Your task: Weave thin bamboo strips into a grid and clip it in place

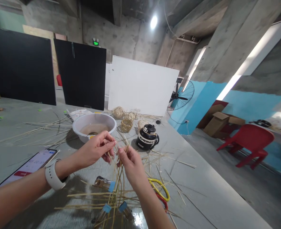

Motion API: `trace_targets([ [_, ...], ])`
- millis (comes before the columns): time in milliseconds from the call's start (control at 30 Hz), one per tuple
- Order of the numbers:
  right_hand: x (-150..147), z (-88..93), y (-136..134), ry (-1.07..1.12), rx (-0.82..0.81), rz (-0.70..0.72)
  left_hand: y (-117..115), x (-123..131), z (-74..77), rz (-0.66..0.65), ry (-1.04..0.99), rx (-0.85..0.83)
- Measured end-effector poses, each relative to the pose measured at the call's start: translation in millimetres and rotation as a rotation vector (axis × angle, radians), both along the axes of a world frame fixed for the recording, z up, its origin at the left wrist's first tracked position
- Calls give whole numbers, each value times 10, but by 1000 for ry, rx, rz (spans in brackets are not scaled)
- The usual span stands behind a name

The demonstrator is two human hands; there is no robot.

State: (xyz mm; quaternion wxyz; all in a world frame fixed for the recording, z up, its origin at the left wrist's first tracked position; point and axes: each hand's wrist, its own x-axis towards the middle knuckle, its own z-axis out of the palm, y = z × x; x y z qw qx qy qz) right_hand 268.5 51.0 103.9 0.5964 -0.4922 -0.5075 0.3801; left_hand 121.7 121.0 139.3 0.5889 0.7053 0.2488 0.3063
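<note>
Both hands meet above the table, fingers pinched on thin strips of pale cane. My left hand (101, 148), with a white watch on its wrist, is closed around the ends of several strips. Close beside it, my right hand (128, 159) is closed on the upper part of the same bundle of cane strips (119, 178). Below the hands the strips cross others laid sideways on the table. Clips with blue ends sit on this crossing: one clip (106, 183) at the upper left, another (106, 209) lower left, a third (123, 208) at the right.
A white basin (77, 129) of water stands behind my hands, with woven balls (126, 124) further back. A black jug (146, 138) is to the right. Scissors with yellow and red handles (164, 190) lie by my right forearm. A phone (28, 167) lies left, among loose strips.
</note>
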Motion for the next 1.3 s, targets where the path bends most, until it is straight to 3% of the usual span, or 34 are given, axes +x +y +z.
trace_targets([
  [233,34,20,-38,-122,-18,-134,-36,-37,73,53,54,-37],
  [467,125,107,-160,-172,14,-147,-166,-180,193,20,65,-38],
  [633,80,160,-169,-183,26,-118,15,-285,236,-12,183,-69],
  [700,30,171,-108,-267,26,-114,108,-305,296,2,292,132],
  [833,-39,185,54,-512,41,-133,52,-291,405,222,441,886],
  [933,-55,152,119,-586,42,-149,-143,-227,369,130,509,1088],
  [1067,-54,60,117,-498,22,-107,-259,-146,247,90,536,1016],
  [1300,-13,40,86,-333,-50,0,-70,-125,87,1,475,780],
])
